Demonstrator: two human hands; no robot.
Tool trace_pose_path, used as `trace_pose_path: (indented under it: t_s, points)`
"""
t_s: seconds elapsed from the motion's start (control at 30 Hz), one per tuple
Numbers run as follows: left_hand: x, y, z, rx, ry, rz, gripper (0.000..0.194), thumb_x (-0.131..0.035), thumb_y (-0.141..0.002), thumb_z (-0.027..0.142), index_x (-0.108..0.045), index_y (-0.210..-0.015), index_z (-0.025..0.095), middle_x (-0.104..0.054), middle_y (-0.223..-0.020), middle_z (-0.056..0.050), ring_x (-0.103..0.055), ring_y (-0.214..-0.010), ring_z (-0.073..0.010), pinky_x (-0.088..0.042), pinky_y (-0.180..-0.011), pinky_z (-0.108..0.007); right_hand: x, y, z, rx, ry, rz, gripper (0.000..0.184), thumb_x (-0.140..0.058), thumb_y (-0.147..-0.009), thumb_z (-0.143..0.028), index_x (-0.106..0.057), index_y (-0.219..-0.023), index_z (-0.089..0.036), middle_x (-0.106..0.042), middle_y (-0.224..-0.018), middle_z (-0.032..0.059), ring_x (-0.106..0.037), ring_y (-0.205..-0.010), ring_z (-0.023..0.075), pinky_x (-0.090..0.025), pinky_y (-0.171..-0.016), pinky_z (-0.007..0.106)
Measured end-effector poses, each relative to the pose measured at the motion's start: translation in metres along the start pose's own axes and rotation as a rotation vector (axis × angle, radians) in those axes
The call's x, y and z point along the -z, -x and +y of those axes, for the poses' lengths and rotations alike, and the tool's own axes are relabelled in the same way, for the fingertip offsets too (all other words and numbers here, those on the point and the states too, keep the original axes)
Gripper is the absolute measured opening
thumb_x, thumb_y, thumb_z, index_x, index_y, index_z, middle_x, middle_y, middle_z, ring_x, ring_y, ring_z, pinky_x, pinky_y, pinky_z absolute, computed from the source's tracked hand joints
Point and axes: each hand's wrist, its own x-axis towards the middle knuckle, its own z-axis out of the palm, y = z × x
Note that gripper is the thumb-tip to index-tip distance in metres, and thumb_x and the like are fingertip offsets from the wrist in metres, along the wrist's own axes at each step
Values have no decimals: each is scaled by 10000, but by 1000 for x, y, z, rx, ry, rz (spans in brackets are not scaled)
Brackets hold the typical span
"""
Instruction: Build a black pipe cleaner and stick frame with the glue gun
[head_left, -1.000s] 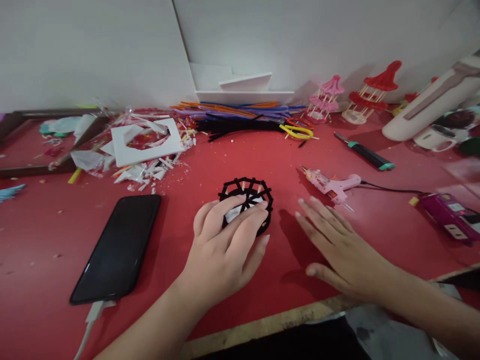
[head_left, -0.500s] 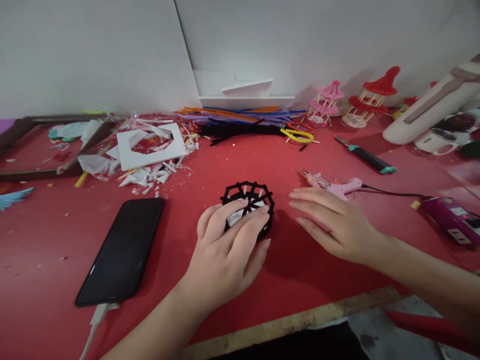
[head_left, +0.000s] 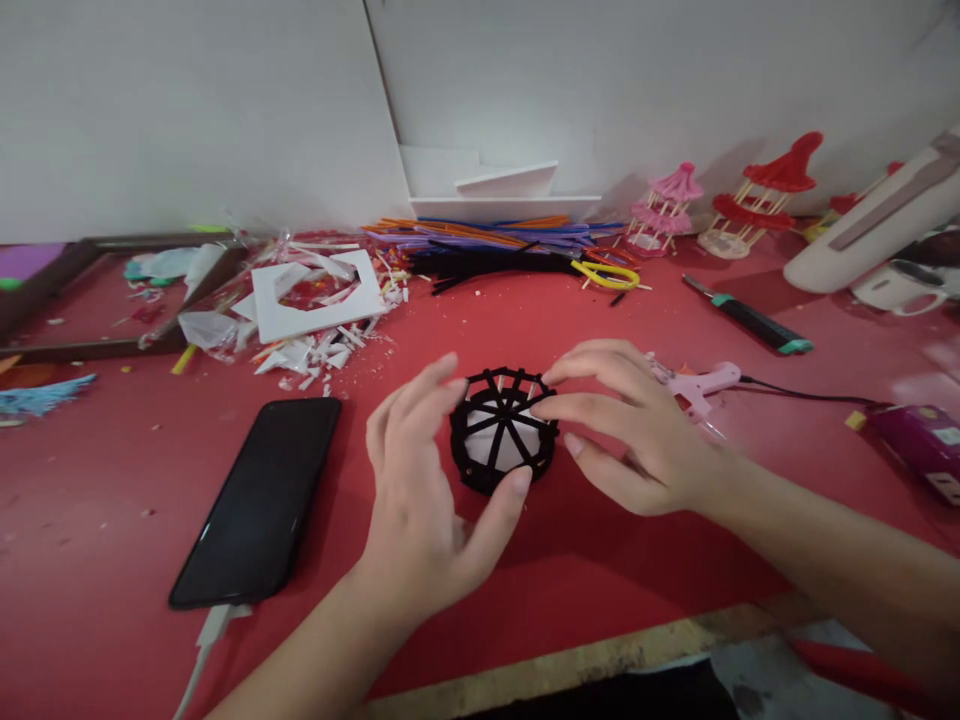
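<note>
A small round black frame (head_left: 504, 425) with spokes meeting at its centre stands on the red tabletop in front of me. White material and pale sticks show between its spokes. My left hand (head_left: 427, 480) curves around its left and near side, fingers and thumb spread apart. At the right rim is my right hand (head_left: 637, 430), fingers parted and bent, the fingertips at or close against the frame. Whether either hand actually presses on it I cannot tell.
A black phone (head_left: 259, 500) on a cable lies left. Behind are a white board with a cut-out (head_left: 319, 297), scraps, craft stems (head_left: 495, 245) and yellow-handled scissors (head_left: 606, 274). Right stand a pink glue gun (head_left: 701, 385), a utility knife (head_left: 750, 318) and small pink and red models (head_left: 664, 210).
My left hand has lifted off the top of the black frame and opened around its left side. My right hand has moved left to the frame's right rim. The view has shifted slightly.
</note>
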Motion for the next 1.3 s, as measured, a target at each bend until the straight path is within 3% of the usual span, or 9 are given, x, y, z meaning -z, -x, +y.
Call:
trace_pose_path:
  t_s: [0.1,0.2,0.37,0.53,0.67,0.73,0.83,0.93,1.3]
  points:
    - [-2,1,-6,335,284,-62,659,-625,-908,403,-304,-1453,222,-361,-1560,-172,-321,-1479,-337,-299,-1175,-589,-3,-2,1,7,0,-17,288,-540,-833,-113,-710,-1064,-137,-611,-1205,149,-536,-1141,270,-436,-1027,500]
    - [-6,1,-9,690,698,-79,527,-532,-950,506,-361,-1389,271,-463,-1518,-131,-420,-1436,-307,-393,-1136,-559,-7,0,2,5,-3,-39,294,-544,-828,-115,-723,-1058,-155,-599,-1230,139,-522,-1154,272,-427,-1023,503]
    - [-8,-6,-6,836,774,-35,452,-604,-892,507,-516,-1257,255,-638,-1324,-97,-580,-1282,-275,-476,-1074,-471,-5,5,1,7,-18,-53,289,-551,-805,-111,-726,-1030,-159,-587,-1244,133,-509,-1174,275,-407,-1032,516]
    - [-7,-9,-5,748,620,-90,244,-611,-867,393,-616,-1040,221,-732,-1053,-65,-700,-1038,-236,-575,-891,-396,8,10,1,-48,-108,-38,265,-520,-846,-136,-718,-1012,-196,-620,-1210,108,-543,-1158,257,-418,-1018,509]
    - [-6,-3,-5,613,512,-141,191,-544,-937,338,-606,-1073,220,-703,-1015,-64,-698,-928,-204,-588,-766,-351,10,17,2,-63,-84,37,239,-532,-842,-139,-708,-985,-213,-647,-1138,88,-581,-1093,248,-440,-995,517]
    - [-3,-2,-3,483,353,-124,185,-536,-949,285,-592,-1113,218,-664,-1035,-70,-671,-935,-198,-572,-773,-349,6,21,2,-54,-63,81,232,-538,-830,-125,-707,-965,-209,-658,-1101,85,-591,-1076,249,-452,-984,514]
    - [3,-2,1,116,72,-103,202,-586,-896,160,-621,-1091,200,-606,-1139,-98,-599,-1072,-224,-502,-930,-401,-1,23,1,-37,-54,112,237,-552,-810,-97,-706,-972,-176,-671,-1061,97,-601,-1048,246,-473,-961,497]
    - [6,-4,5,-116,-10,-131,223,-614,-854,111,-645,-1066,171,-602,-1164,-123,-577,-1061,-241,-452,-960,-422,-3,24,1,-15,-74,113,246,-560,-790,-75,-710,-974,-140,-675,-1052,115,-598,-1028,247,-492,-939,487]
    - [2,-2,5,-143,12,-194,231,-622,-871,193,-638,-1096,142,-596,-1179,-149,-565,-1063,-265,-420,-949,-430,-5,24,3,-22,-88,100,285,-539,-782,-83,-694,-999,-183,-666,-1066,97,-589,-1035,252,-521,-908,508]
